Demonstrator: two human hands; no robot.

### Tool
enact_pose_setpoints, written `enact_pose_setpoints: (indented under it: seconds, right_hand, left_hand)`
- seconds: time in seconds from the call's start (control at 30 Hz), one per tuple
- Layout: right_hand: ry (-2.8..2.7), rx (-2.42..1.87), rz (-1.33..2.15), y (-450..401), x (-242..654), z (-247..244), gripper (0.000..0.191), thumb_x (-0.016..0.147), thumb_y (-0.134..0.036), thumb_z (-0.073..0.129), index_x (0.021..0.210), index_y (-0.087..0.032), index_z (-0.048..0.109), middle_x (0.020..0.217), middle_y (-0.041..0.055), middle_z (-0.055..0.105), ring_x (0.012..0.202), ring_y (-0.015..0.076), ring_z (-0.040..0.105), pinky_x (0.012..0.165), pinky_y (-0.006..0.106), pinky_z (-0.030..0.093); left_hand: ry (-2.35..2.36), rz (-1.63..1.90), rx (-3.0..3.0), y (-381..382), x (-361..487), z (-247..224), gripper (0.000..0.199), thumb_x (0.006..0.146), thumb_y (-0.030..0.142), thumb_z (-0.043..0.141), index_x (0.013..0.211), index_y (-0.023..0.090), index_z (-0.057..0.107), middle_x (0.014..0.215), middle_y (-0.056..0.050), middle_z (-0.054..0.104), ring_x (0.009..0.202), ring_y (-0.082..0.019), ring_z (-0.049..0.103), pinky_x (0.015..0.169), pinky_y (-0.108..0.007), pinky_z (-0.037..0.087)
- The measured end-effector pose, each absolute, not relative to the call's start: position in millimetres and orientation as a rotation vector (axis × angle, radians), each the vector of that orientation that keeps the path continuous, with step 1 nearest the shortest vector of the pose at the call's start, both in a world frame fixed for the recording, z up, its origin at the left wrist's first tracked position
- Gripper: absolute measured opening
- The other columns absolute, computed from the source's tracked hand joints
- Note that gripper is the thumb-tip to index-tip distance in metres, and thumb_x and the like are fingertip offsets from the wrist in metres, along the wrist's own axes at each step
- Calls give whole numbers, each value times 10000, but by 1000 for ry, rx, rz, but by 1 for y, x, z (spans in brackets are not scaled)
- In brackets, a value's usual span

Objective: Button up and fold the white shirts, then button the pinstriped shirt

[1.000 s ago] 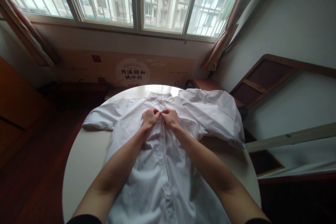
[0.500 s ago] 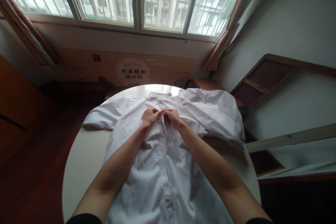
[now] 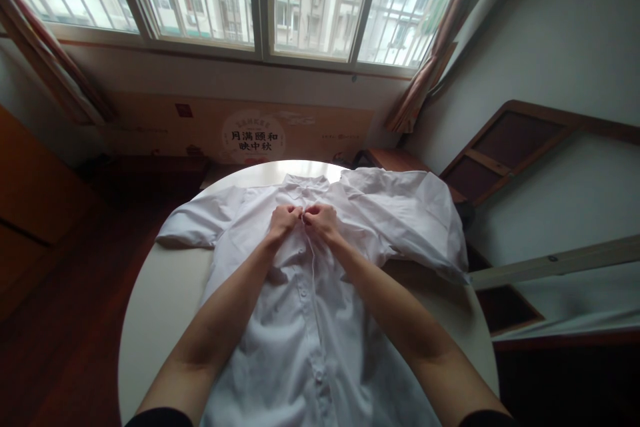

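A white button shirt (image 3: 260, 320) lies spread face up, its collar at the far side and its sleeves out to both sides. My left hand (image 3: 286, 219) is closed on the shirt's front edge just below the collar. Close beside it, fingertips nearly touching, my right hand (image 3: 321, 219) pinches the other side of the same front opening. Several buttons run down the strip below my hands. Whatever small part lies between the fingertips is hidden.
The shirt rests on a round white table (image 3: 150, 307). Beyond it are a printed box panel (image 3: 200, 127) and a barred window (image 3: 315, 0). A brown wooden frame (image 3: 505, 140) stands at the right, an orange-brown cabinet (image 3: 40, 193) at the left.
My right hand has moved slightly left, closer to my left hand, drawing the shirt's front edge with it. My left hand has hardly moved.
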State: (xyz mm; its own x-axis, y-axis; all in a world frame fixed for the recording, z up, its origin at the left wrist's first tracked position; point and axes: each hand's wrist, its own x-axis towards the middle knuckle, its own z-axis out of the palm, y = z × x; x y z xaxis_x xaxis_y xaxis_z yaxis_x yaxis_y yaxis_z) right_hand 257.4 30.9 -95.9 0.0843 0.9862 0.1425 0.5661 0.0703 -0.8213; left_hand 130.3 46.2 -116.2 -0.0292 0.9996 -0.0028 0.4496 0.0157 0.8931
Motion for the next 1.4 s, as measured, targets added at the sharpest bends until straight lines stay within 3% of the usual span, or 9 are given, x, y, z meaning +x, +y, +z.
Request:
enact_pose_setpoints:
  seconds: [0.1, 0.23, 0.6, 0.83, 1.07, 1.23, 1.4]
  right_hand:
    - [-1670, -1638, 451, 24, 251, -96, 171, 757, -274, 577, 748, -167, 709, 752, 51, 710, 704, 154, 635, 680, 230, 443]
    - [-1717, -1675, 287, 20, 245, -104, 160, 785, -259, 568, 786, -169, 701, 790, 50, 709, 723, 158, 620, 710, 242, 415]
    - [-1756, -1577, 136, 21, 245, -115, 166, 812, -214, 550, 736, -149, 682, 768, 68, 691, 723, 171, 607, 705, 254, 403]
    - [-1503, -1510, 517, 30, 250, -114, 111, 738, -228, 599, 720, -172, 692, 698, 25, 688, 644, 147, 615, 666, 246, 447]
    - [-1259, -1307, 1242, 45, 261, -105, 89, 729, -154, 618, 640, -147, 616, 562, -12, 611, 528, 108, 582, 565, 221, 494]
    - [-1131, -1352, 1477, 47, 260, -97, 186, 766, -67, 581, 600, -146, 553, 515, -24, 560, 464, 68, 531, 531, 186, 489]
    - [-1136, -1410, 1486, 50, 261, -96, 191, 762, -69, 610, 596, -138, 544, 517, -12, 554, 465, 63, 522, 543, 191, 501]
  left_hand:
    - [1547, 1017, 1590, 47, 131, -119, 368, 759, 484, 541, 692, 147, 674, 652, -54, 658, 562, -135, 565, 488, -214, 363]
    - [1600, 1031, 1596, 47, 133, -122, 295, 761, 401, 548, 705, 142, 676, 658, -57, 656, 553, -129, 555, 477, -208, 338]
    - [1543, 1118, 1654, 49, 137, -123, 237, 765, 317, 545, 659, 136, 656, 651, -49, 657, 566, -127, 565, 525, -217, 359]
    - [1430, 1227, 1579, 53, 136, -132, 184, 768, 279, 520, 681, 145, 611, 654, -35, 633, 575, -134, 555, 541, -225, 397]
    - [1295, 1249, 1606, 51, 137, -129, 132, 776, 237, 501, 750, 154, 601, 737, -43, 644, 664, -152, 582, 635, -247, 447]
    - [1237, 1267, 1676, 55, 135, -131, 125, 772, 200, 481, 749, 160, 597, 746, -33, 636, 684, -145, 570, 680, -256, 448]
    - [1184, 1305, 1624, 63, 132, -137, 88, 754, 219, 525, 776, 156, 584, 770, -40, 630, 704, -142, 575, 700, -264, 453]
